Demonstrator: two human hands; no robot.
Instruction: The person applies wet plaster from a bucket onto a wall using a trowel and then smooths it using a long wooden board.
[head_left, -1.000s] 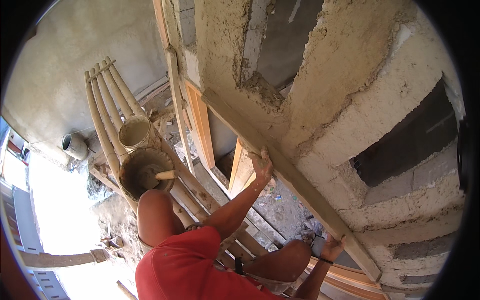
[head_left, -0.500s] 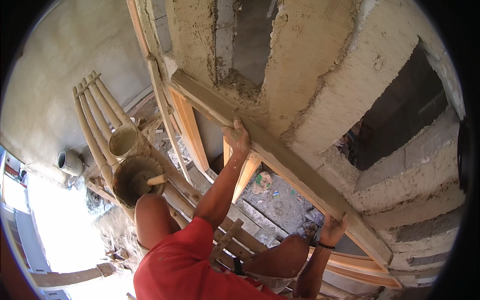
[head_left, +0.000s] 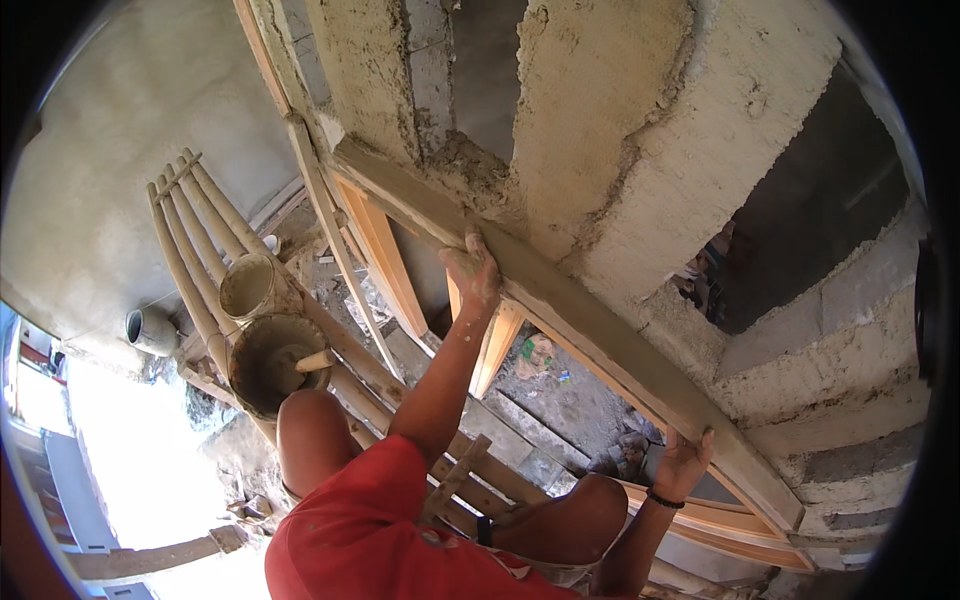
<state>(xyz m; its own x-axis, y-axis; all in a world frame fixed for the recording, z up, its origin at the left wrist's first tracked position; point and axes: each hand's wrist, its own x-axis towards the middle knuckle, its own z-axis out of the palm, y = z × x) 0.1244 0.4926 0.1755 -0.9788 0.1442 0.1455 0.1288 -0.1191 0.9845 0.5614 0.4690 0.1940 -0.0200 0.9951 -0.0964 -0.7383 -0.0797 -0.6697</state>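
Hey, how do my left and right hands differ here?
The left hand has a bare wrist; the right hand has a dark bracelet at its wrist. The left hand is nearer the upper-left end of the long grey-brown board, the right hand nearer its lower-right end. Both hold the board along its lower edge.

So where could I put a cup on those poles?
Perhaps on the bare bamboo poles between the pale bucket and the far crosspiece, though gaps run between them. It's crowded by the left knee: the dark bucket, with a wooden handle inside, sits beside the pale one.
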